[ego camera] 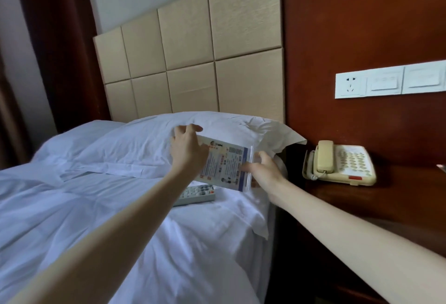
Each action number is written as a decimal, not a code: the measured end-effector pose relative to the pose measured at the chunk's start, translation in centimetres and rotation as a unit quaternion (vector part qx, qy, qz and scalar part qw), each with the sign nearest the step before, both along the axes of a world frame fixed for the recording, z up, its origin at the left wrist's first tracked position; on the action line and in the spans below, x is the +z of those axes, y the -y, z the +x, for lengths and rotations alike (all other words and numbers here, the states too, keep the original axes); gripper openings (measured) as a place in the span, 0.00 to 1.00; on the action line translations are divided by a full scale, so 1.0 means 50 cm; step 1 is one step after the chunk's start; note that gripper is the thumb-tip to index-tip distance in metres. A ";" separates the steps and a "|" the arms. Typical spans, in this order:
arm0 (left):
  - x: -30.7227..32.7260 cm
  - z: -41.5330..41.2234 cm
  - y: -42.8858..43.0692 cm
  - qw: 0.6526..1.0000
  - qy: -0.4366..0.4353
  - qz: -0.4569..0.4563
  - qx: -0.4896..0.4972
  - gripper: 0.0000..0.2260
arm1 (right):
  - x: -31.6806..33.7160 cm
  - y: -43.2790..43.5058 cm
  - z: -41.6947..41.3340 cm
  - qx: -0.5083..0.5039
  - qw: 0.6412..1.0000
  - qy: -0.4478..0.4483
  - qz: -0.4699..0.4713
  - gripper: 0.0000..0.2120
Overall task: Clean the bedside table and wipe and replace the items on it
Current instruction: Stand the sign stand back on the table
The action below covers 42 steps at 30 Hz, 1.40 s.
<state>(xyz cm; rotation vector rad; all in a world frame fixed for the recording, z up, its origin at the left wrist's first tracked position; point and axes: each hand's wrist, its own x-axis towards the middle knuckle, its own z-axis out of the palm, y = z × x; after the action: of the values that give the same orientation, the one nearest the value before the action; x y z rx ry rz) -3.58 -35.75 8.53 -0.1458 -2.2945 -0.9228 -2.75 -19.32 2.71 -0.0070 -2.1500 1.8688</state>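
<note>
We hold the printed card (224, 166) up in the air over the right edge of the bed (96, 219), just in front of the pillow (144, 144) and left of the bedside tabletop (398, 197). It is tilted, its coloured face toward us, with a clear thick edge showing along its right side. The print is too blurred to read.

Our left hand (188, 149) has its grip on the card's far left corner, fingers curled over the top edge and the back of the hand covering that part of the face. Our right hand (263, 171) has its grip on the card's right edge, the thumb lying across the printed face and the fingers behind, so both hands are grasping the card.

Directly below the card, a grey remote control (196, 193) lies flat on the white sheet, partly hidden by our left wrist.

To the right, a beige telephone (337, 162) sits on the dark wooden tabletop with its handset in the cradle and its coiled cord at the left side. On the red-brown wall above it is a white panel (391, 82) with a socket and switches. Behind the pillow stands a tan padded headboard (193, 62), and a dark curtain (55, 50) hangs at far left.
</note>
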 end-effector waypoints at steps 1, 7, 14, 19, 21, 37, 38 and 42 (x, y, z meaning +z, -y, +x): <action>0.003 0.002 -0.016 1.000 -0.010 -0.002 -0.006 0.18 | 0.004 -0.017 0.003 -0.013 1.000 -0.005 0.004 0.20; 0.002 0.021 -0.126 0.997 -0.029 0.009 -0.075 0.19 | 0.019 -0.136 0.042 -0.031 0.999 -0.019 0.002 0.18; -0.022 0.039 -0.229 0.981 -0.025 0.069 -0.179 0.19 | 0.010 -0.267 0.086 -0.040 0.995 -0.027 0.083 0.04; -0.045 0.021 -0.276 0.968 0.011 0.140 -0.209 0.13 | -0.002 -0.345 0.112 -0.075 0.995 -0.006 0.059 0.02; -0.060 0.014 -0.298 0.958 0.035 0.184 -0.219 0.14 | -0.004 -0.374 0.122 -0.105 0.994 -0.011 0.014 0.02; -0.156 0.070 -0.593 0.834 0.197 0.240 -0.457 0.06 | -0.034 -0.564 0.184 -0.206 0.972 -0.044 -0.105 0.02; -0.159 0.073 -0.606 0.834 0.192 0.240 -0.458 0.06 | -0.036 -0.579 0.188 -0.208 0.972 -0.041 -0.099 0.01; -0.167 0.072 -0.649 0.870 0.158 0.177 -0.432 0.07 | -0.042 -0.649 0.203 -0.222 0.973 0.002 -0.058 0.03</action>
<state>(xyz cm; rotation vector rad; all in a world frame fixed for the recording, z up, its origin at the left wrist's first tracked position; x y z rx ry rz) 0.02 -3.28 0.17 -0.9831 -2.2800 -1.9154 7.39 13.15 0.59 -0.4756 -1.8421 1.7186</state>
